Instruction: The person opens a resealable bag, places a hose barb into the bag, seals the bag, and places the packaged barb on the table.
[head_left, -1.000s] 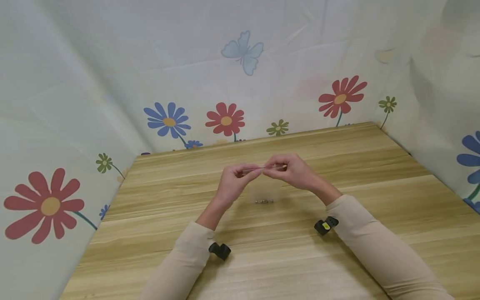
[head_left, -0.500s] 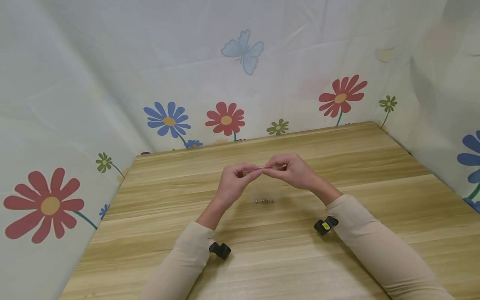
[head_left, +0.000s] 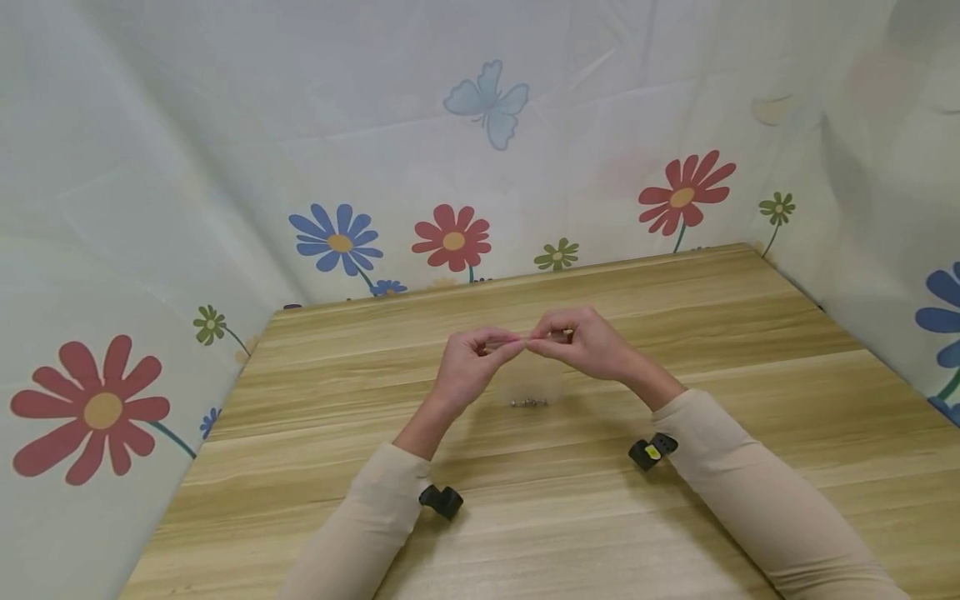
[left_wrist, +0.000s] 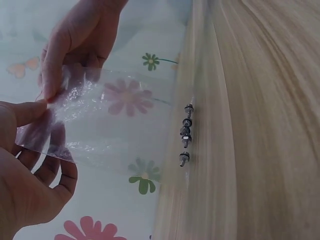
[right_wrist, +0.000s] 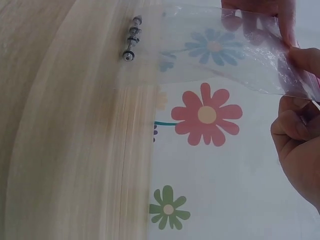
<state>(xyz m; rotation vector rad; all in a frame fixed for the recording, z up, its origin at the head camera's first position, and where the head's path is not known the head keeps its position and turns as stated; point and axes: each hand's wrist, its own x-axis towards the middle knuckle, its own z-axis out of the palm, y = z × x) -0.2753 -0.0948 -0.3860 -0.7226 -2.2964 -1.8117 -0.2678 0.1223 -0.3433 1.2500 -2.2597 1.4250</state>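
Between both hands hangs a clear plastic bag (left_wrist: 115,120), its upper edge pinched and its lower end down near the table. Several small metal screws (left_wrist: 186,132) with dark rings lie in a row along the bag's bottom. My left hand (head_left: 465,367) pinches the top edge between thumb and fingers. Close beside it, thumbs almost touching, my right hand (head_left: 581,342) pinches the same edge. A thin reddish line shows at the bag's top in the right wrist view. Whether the bag's mouth is sealed I cannot tell.
A wood-grain table (head_left: 337,375) spreads beneath the hands. White cloth (head_left: 360,117) printed with flowers and a butterfly hangs behind it and at both sides. Each wrist wears a black camera mount, one at the left sleeve (head_left: 386,492).
Both hands keep their pinch on the bag and have barely shifted. The screws stay at its bottom.
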